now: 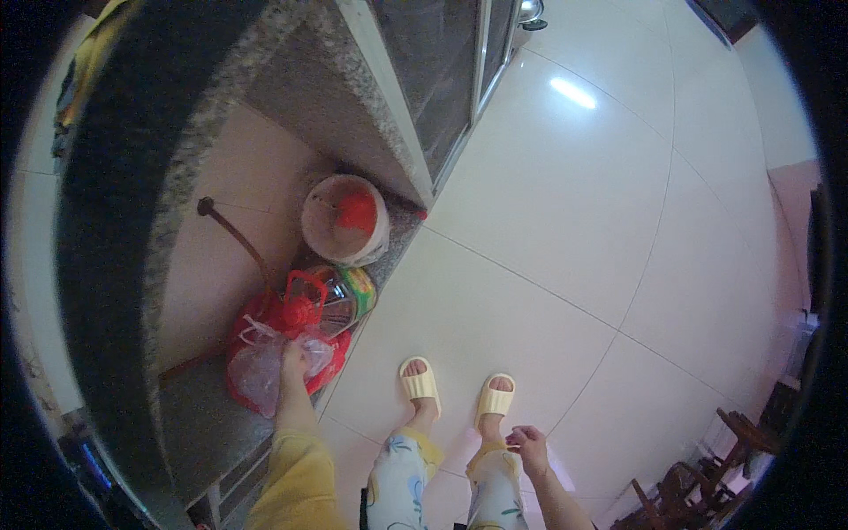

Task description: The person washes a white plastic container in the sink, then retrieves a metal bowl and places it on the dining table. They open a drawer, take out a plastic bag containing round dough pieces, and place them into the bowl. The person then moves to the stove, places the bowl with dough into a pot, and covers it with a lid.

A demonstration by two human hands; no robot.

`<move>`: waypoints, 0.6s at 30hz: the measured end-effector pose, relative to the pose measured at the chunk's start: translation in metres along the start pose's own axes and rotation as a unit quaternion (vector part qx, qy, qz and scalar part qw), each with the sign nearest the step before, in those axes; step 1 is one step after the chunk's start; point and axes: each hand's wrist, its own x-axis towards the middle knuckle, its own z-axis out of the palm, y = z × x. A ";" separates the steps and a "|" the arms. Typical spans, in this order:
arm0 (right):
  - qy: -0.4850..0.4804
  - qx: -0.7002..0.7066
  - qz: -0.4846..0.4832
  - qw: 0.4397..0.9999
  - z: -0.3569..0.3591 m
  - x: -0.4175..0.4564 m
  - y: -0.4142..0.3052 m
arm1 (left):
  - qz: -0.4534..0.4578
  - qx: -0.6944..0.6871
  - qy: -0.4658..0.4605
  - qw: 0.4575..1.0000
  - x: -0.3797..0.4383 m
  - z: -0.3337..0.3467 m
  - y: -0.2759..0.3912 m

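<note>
My left hand (295,359) reaches into the recess under a stone counter and grips a translucent plastic bag (260,374), though the plastic partly covers my fingers. A red plastic bag (240,391) lies around and below it. Just beyond my hand is a large clear plastic bottle (339,311), tipped on its side, with a red cap and a red handle (322,291). Loosely curled, my right hand (528,447) hangs beside my right knee and holds nothing that I can see.
A whitish bucket (344,246) with something red inside stands beyond the bottle. A brown hose (238,235) runs from the recess wall to the bags. The granite counter edge (192,152) overhangs at left. Framed cabinet doors (430,73) stand ahead; dark wooden furniture (682,487) is at lower right.
</note>
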 end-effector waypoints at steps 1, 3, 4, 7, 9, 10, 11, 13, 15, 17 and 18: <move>-0.005 -0.007 0.004 1.000 0.003 0.002 0.004 | 0.005 -0.007 -0.002 1.000 0.007 -0.008 0.007; -0.029 -0.028 0.002 0.999 0.005 0.005 0.006 | 0.021 -0.026 0.007 0.999 0.012 -0.053 0.025; -0.045 -0.039 -0.006 0.998 0.007 0.008 0.004 | 0.029 -0.035 0.014 0.999 0.007 -0.078 0.032; -0.027 -0.036 -0.021 0.999 0.013 -0.009 0.010 | 0.005 -0.098 0.120 0.988 -0.058 0.017 0.068; -0.045 -0.052 -0.035 0.997 0.013 -0.018 0.002 | -0.020 -0.111 0.113 0.987 -0.093 0.026 0.091; -0.056 -0.071 -0.041 0.995 0.011 -0.020 0.001 | -0.023 -0.103 0.110 0.988 -0.104 0.019 0.097; -0.066 -0.090 -0.047 0.993 0.009 -0.022 -0.001 | -0.014 -0.058 0.101 0.993 -0.100 0.009 0.095; -0.074 -0.085 -0.062 0.992 0.002 -0.031 -0.003 | -0.001 0.033 0.087 0.996 -0.102 -0.022 0.089; -0.066 -0.081 -0.073 0.992 -0.003 -0.027 -0.007 | 0.038 0.165 0.103 0.980 -0.114 -0.014 0.095; -0.039 -0.074 -0.069 0.994 -0.013 -0.027 -0.001 | 0.127 0.419 0.219 0.872 -0.198 0.069 0.125; -0.036 -0.080 -0.073 0.994 -0.016 -0.029 -0.003 | 0.146 0.467 0.264 0.831 -0.246 0.095 0.137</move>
